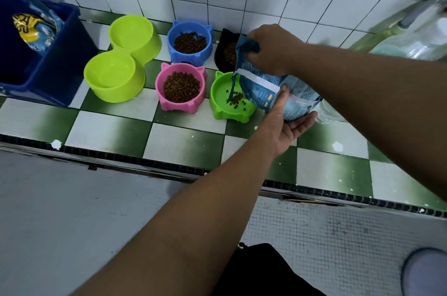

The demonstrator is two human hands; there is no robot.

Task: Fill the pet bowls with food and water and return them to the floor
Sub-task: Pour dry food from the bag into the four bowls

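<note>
A blue and white food bag (266, 85) is tipped over the green cat-ear bowl (221, 99), and brown kibble drops into it. My right hand (268, 50) grips the bag's top corner. My left hand (287, 121) cups the bag's bottom from below, thumb up against its side. The pink bowl (169, 104) and the blue bowl (186, 55) each hold kibble. A black bowl (223, 53) with kibble sits behind the bag, partly hidden. The lime double bowl (116, 90) holds no kibble. All bowls stand on the green and white checkered counter (183, 140).
A dark blue bin (60, 58) with another food bag (36, 29) inside stands at the left. A clear water bottle (329, 114) stands behind the tipped bag. A large clear container (408, 39) is at the far right. A white tiled wall backs the counter.
</note>
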